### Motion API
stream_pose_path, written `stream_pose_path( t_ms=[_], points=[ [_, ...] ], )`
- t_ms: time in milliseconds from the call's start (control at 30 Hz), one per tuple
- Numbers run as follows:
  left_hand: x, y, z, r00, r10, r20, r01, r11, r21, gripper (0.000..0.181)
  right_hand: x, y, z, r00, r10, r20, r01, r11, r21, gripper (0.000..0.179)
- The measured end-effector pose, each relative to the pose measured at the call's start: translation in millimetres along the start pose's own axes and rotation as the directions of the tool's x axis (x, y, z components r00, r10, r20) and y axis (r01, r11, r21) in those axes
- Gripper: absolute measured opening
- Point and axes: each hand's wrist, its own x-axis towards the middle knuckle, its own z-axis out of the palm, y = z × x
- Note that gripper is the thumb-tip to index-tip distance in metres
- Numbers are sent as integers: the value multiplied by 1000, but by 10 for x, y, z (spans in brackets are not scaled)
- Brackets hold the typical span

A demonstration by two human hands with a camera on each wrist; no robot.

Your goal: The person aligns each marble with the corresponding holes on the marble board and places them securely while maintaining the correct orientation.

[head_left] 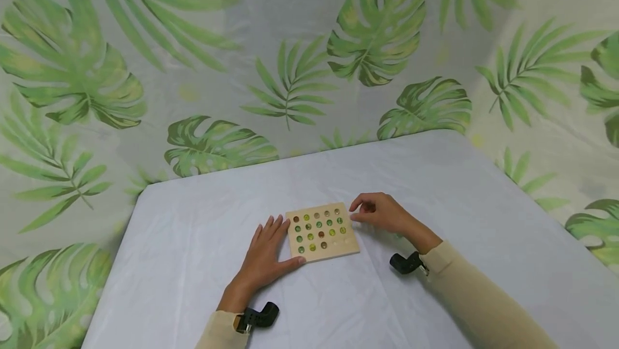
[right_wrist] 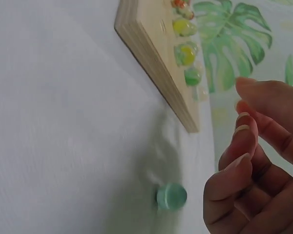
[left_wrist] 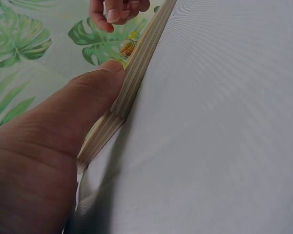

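A pale wooden board (head_left: pixel 316 256) lies flat on the table, its rows of round hollows holding glass marbles in green, yellow, amber and clear tones. Two hollows at the near right corner show bare wood. My left hand (head_left: pixel 263 255) rests at the board's left side, fingers stretched along that edge and thumb on the near edge. In the left wrist view the thumb (left_wrist: pixel 95 87) presses the plywood edge. Just off the board's right edge is my right hand (head_left: pixel 384 213), fingers loosely bent, nothing visible between them. A green marble (right_wrist: pixel 172 196) sits on the cloth near it.
A white cloth (head_left: pixel 193 263) covers the table. Leaf-patterned fabric (head_left: pixel 300 32) hangs behind and at the sides. Black cameras are strapped to the left wrist (head_left: pixel 261 315) and the right wrist (head_left: pixel 406 263).
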Motion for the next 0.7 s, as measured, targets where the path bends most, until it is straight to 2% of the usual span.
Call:
stream_pose_path(
  t_ms=[233,700],
  points=[
    [-12,1,8,1000,-4,1,4,1000,3,99,-85,126,-133,1000,22,-9,-22,1000,2,16],
    [-11,17,0,1000,-5,4,5,1000,3,99,-230,288,-225,998,58,-28,-59,998,-27,16]
  ],
)
